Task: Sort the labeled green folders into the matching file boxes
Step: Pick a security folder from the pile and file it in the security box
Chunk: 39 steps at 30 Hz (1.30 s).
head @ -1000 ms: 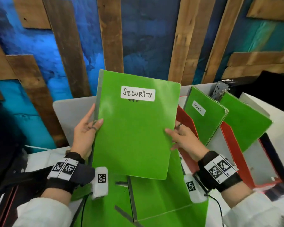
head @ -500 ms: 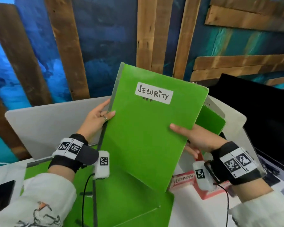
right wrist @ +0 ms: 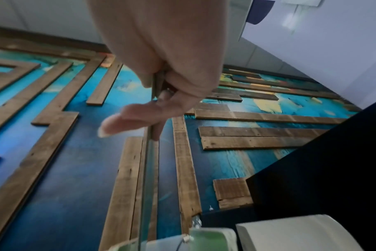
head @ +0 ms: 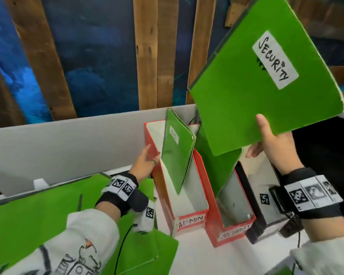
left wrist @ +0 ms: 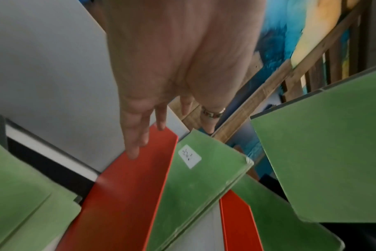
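Nearest, at the lower left of the head view, loose green folders [head: 28, 221] lie flat on the white table [head: 197, 261]. Just past them the left hand [head: 144, 165] reaches forward with straight fingers [left wrist: 132, 149] resting on the left wall of the red ADMIN box [head: 189, 221] and gripping nothing. A sheaf of green folders [head: 177, 155] stands tilted in that box, leaning toward its right side. Beside it to the right stands the red SECURITY box [head: 232, 230], with another green folder [head: 220, 165] leaning inside it. A black box [head: 260, 225] follows on the right, partly hidden by the right wrist.

In the upper right, the right hand [head: 274, 139] pinches the lower edge of the SECURITY folder [head: 262, 80], thumb on its front, held up in the air above and behind the boxes, its label turned sideways. It hides the rear of the SECURITY box. Farthest back, a grey board [head: 58, 143] stands along the table's rear edge before a blue wall with wooden planks [head: 145, 52].
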{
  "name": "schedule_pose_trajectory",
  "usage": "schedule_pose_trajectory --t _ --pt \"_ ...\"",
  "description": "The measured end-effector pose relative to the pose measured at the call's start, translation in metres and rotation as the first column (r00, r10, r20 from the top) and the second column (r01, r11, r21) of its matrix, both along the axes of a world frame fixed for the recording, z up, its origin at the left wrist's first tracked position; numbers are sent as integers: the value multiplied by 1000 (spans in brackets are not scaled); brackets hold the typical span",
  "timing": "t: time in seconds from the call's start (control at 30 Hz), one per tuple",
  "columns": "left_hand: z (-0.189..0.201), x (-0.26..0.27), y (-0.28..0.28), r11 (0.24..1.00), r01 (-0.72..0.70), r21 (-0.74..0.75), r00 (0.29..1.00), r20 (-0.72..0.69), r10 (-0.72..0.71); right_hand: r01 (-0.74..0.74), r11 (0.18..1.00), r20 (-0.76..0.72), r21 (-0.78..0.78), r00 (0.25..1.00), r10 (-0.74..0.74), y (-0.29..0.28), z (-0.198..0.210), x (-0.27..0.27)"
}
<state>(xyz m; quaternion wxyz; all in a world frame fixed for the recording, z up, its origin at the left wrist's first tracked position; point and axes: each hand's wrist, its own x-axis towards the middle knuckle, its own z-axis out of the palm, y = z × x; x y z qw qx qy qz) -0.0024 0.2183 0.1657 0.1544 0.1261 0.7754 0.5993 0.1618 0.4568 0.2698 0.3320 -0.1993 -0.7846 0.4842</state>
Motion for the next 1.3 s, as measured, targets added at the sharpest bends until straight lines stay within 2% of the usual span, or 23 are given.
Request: schedule_pose_trajectory --t 0.17,0.3,0.4,0.47,0.63,0.73,0.83,0.93,1.07,1.23,1.3 --pt "-25 -2 33 978 108 -180 994 31 -104 105 993 73 61 991 -109 18 -34 -8" --pt "-40 -8 37 899 131 -419 988 -21 -154 82 994 275 78 956 -101 18 -60 -18" --pt "-47 -7 39 867 127 -482 985 -41 -167 69 996 484 62 870 -91 22 -86 -29" --pt "-49 -8 40 858 116 -500 985 -55 -165 34 999 560 33 827 -47 27 -106 -35" --pt "-53 -8 41 864 73 -498 988 -80 -130 -78 997 619 -22 782 74 31 -145 -49" --pt "-54 -6 42 878 69 -473 992 -64 -112 -63 994 693 -88 713 107 31 -150 -58" --pt "-55 -7 42 892 75 -445 994 -37 -102 -68 995 744 -67 661 95 28 -148 -59" --pt "-55 -6 41 887 73 -456 993 -48 -107 -87 987 768 -134 620 159 25 -150 -61" --pt "-57 -7 40 902 94 -422 993 -25 -116 -96 976 672 -194 712 203 25 -160 -67" --pt "-61 -9 39 911 97 -400 991 -43 -125 -123 992 666 17 742 80 24 -166 -63" --pt "-63 -9 37 915 110 -389 991 -32 -133 -110 991 611 80 790 38 22 -166 -62"
